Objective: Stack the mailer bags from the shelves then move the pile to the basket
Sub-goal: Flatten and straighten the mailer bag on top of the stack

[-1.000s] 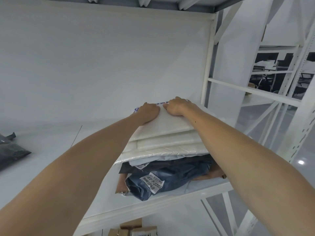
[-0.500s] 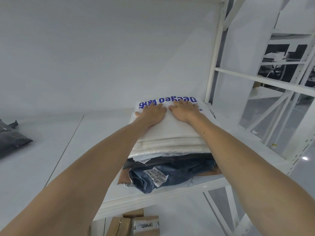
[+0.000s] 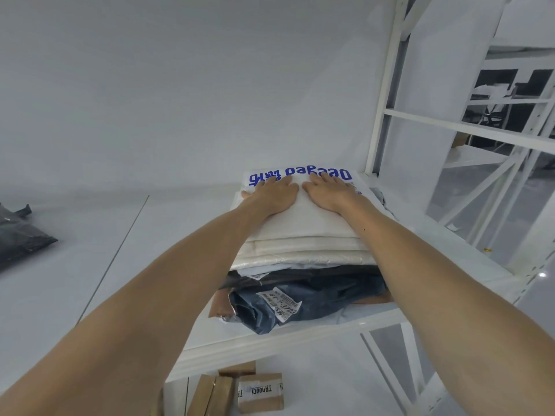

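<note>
My left hand (image 3: 271, 195) and right hand (image 3: 326, 192) press flat, fingers straight, on the white mailer bag (image 3: 303, 216) topping the pile. A navy mailer bag (image 3: 315, 298) lies at the bottom, on the shelf (image 3: 270, 340).

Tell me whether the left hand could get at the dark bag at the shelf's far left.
Probably yes: the left hand lies flat on the pile, holding nothing, and only bare shelf separates it from the dark bag.

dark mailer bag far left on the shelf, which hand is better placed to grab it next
Likely left: the left hand, flat on the pile, is nearer the dark bag.
</note>
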